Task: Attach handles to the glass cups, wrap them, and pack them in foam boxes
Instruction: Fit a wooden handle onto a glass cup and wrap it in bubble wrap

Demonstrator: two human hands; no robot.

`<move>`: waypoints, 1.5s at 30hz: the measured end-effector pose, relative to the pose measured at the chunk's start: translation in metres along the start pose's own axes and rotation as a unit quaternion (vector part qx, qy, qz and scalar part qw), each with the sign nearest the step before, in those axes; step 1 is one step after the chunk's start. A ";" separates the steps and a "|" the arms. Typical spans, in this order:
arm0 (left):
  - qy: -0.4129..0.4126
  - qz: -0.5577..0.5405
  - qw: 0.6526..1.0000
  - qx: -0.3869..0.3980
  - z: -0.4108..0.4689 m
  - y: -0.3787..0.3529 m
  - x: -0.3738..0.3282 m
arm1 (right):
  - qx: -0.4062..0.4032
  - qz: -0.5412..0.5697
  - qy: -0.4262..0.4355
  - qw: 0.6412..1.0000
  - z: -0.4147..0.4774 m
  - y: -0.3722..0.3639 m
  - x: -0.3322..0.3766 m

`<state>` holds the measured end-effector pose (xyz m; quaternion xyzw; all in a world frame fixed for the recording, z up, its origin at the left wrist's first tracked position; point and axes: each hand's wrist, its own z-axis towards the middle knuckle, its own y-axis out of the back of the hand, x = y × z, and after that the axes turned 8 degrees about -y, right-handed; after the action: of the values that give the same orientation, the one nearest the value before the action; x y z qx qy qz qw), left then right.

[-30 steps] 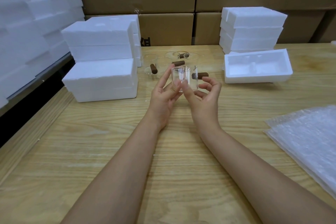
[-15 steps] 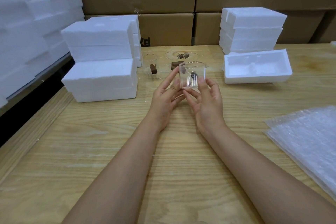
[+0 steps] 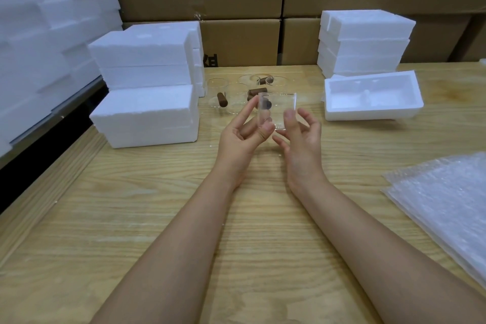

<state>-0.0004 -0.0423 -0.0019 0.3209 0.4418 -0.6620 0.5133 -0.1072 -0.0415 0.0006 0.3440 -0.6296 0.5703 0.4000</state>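
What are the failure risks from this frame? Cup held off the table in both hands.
1. The clear glass cup is held only by the fingertips of the left hand and right hand above the hard wooden table. A slip would likely chip or break it.
2. The other glass cups with brown cylindrical handles stand close behind. A careless forward move might knock them.

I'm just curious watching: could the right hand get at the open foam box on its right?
Probably yes: only bare tabletop lies between the right hand and the open foam box, though it holds the glass cup.
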 end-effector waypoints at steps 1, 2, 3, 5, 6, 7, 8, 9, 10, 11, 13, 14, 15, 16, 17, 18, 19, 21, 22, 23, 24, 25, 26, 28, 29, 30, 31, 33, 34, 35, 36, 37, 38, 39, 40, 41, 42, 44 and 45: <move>-0.002 0.000 1.000 -0.003 0.000 0.000 0.001 | 0.008 0.003 0.003 1.000 0.000 0.000 0.000; -0.003 -0.001 1.000 -0.007 0.000 0.000 0.001 | 0.017 0.006 0.004 1.000 -0.001 0.000 -0.001; -0.004 0.000 1.000 -0.010 0.000 0.000 0.002 | 0.024 0.010 0.004 1.000 -0.001 0.000 0.000; 0.000 0.003 1.000 -0.017 0.000 0.000 0.003 | 0.028 0.027 0.007 0.999 -0.001 0.000 0.001; 0.004 0.003 1.000 -0.023 0.000 0.000 0.003 | 0.029 0.043 0.006 0.999 0.000 0.000 0.001; 0.010 0.000 0.999 -0.032 0.000 -0.001 0.003 | 0.030 0.061 0.002 0.998 0.000 0.000 0.001; 0.017 -0.007 0.999 -0.043 0.001 -0.001 0.003 | 0.031 0.080 -0.007 0.996 0.001 0.000 0.002; 0.025 -0.016 0.998 -0.053 0.002 -0.001 0.004 | 0.033 0.100 -0.020 0.994 0.002 0.001 0.003; 0.031 -0.023 0.998 -0.058 0.003 -0.001 0.004 | 0.036 0.124 -0.036 0.991 0.003 0.002 0.004; 0.036 -0.026 0.997 -0.059 0.004 -0.001 0.005 | 0.041 0.150 -0.054 0.986 0.005 0.002 0.006; 0.047 -0.023 0.998 -0.045 0.004 -0.001 0.005 | 0.053 0.187 -0.083 0.977 0.006 0.003 0.009; 0.050 -0.024 0.998 -0.034 0.004 -0.002 0.004 | 0.059 0.191 -0.093 0.975 0.006 0.003 0.010; 0.050 -0.024 0.998 -0.023 0.004 -0.002 0.004 | 0.066 0.187 -0.099 0.975 0.006 0.002 0.010; 0.049 -0.023 0.998 -0.013 0.004 -0.001 0.004 | 0.074 0.181 -0.106 0.975 0.006 0.002 0.009; 0.048 -0.022 0.999 -0.006 0.004 -0.001 0.004 | 0.084 0.175 -0.114 0.974 0.006 0.001 0.008; 0.048 -0.020 0.999 -0.002 0.004 -0.001 0.004 | 0.093 0.171 -0.124 0.973 0.006 0.001 0.006; 0.048 -0.018 0.999 -0.001 0.003 -0.002 0.004 | 0.101 0.168 -0.134 0.971 0.006 0.001 0.005; 0.043 -0.005 0.999 -0.006 0.003 -0.002 0.004 | 0.114 0.164 -0.149 0.969 0.007 0.001 0.005; 0.040 0.004 0.999 -0.009 0.002 -0.002 0.004 | 0.118 0.162 -0.152 0.968 0.008 0.002 0.004; 0.037 0.012 0.999 -0.013 0.002 -0.002 0.004 | 0.120 0.159 -0.153 0.968 0.008 0.002 0.004; 0.036 0.016 0.999 -0.018 0.001 -0.002 0.004 | 0.119 0.152 -0.152 0.969 0.008 0.002 0.003; 0.037 0.016 0.999 -0.024 0.001 -0.002 0.004 | 0.115 0.137 -0.150 0.972 0.008 0.002 0.002; 0.038 0.016 0.999 -0.032 0.002 -0.002 0.004 | 0.107 0.117 -0.145 0.977 0.008 0.003 0.001; 0.039 0.022 0.998 -0.043 0.002 -0.001 0.004 | 0.082 0.093 -0.126 0.984 0.008 0.003 0.000; 0.040 0.028 0.998 -0.046 0.002 -0.001 0.004 | 0.071 0.089 -0.109 0.987 0.008 0.004 0.001; 0.040 0.038 0.997 -0.049 0.002 -0.001 0.005 | 0.064 0.085 -0.086 0.991 0.008 0.004 0.001; 0.039 0.050 0.997 -0.050 0.003 -0.001 0.005 | 0.058 0.079 -0.065 0.993 0.007 0.004 0.002; 0.038 0.072 0.996 -0.047 0.002 -0.002 0.006 | 0.056 0.062 -0.039 0.996 0.004 0.003 0.003; 0.039 0.078 0.995 -0.045 0.002 -0.002 0.007 | 0.058 0.058 -0.036 0.996 0.004 0.002 0.003; 0.041 0.082 0.995 -0.043 0.002 -0.003 0.007 | 0.061 0.061 -0.038 0.996 0.003 0.002 0.002; 0.042 0.083 0.995 -0.041 0.002 -0.003 0.007 | 0.062 0.070 -0.039 0.995 0.004 0.002 0.002; 0.041 0.082 0.995 -0.040 0.001 -0.004 0.007 | 0.062 0.083 -0.041 0.994 0.004 0.002 0.002; 0.038 0.077 0.996 -0.038 0.001 -0.004 0.007 | 0.061 0.096 -0.043 0.993 0.005 0.003 0.003; 0.034 0.070 0.996 -0.035 0.001 -0.004 0.007 | 0.060 0.108 -0.046 0.991 0.006 0.004 0.003; 0.030 0.060 0.997 -0.032 0.001 -0.004 0.006 | 0.059 0.120 -0.052 0.990 0.007 0.005 0.004; 0.027 0.053 0.998 -0.029 0.001 -0.003 0.006 | 0.057 0.135 -0.064 0.987 0.008 0.006 0.004; 0.024 0.053 0.998 -0.025 0.000 -0.002 0.006 | 0.054 0.150 -0.078 0.984 0.009 0.007 0.005; 0.017 0.058 0.998 -0.012 0.001 0.000 0.007 | 0.055 0.160 -0.099 0.981 0.009 0.006 0.008; 0.016 0.052 0.999 -0.006 0.001 -0.001 0.006 | 0.065 0.162 -0.103 0.979 0.009 0.006 0.008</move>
<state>-0.0028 -0.0460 -0.0067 0.3509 0.4363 -0.6269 0.5418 -0.1171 -0.0492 0.0054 0.3196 -0.6765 0.6286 0.2125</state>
